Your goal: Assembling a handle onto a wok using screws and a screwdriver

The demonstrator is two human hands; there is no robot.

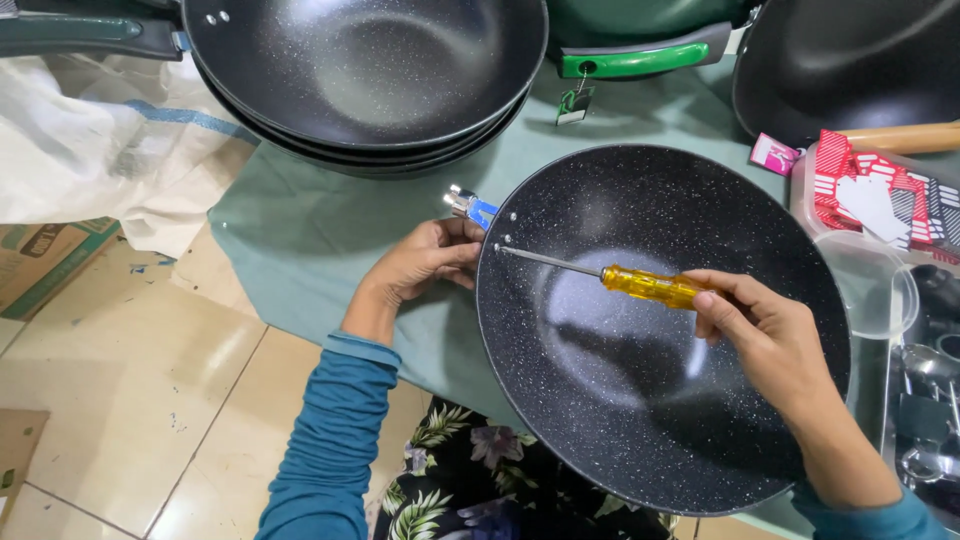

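Note:
A black speckled wok (pixel 640 400) lies tilted in front of me. My right hand (pixel 770 335) grips a yellow-handled screwdriver (pixel 645 285) whose metal tip rests at a screw hole on the wok's left inner wall. My left hand (pixel 425 260) is outside the wok's left rim, holding the rim and a metal bracket with a blue piece (pixel 470 205) against it.
A stack of black woks (pixel 370 75) sits at the top on a green cloth (pixel 300 240). Another wok (pixel 850 60) is at top right, a green handle (pixel 640 60) beside it. Clear containers with red and white packets (pixel 875 195) and metal parts stand at right. A white sack (pixel 110 140) lies left.

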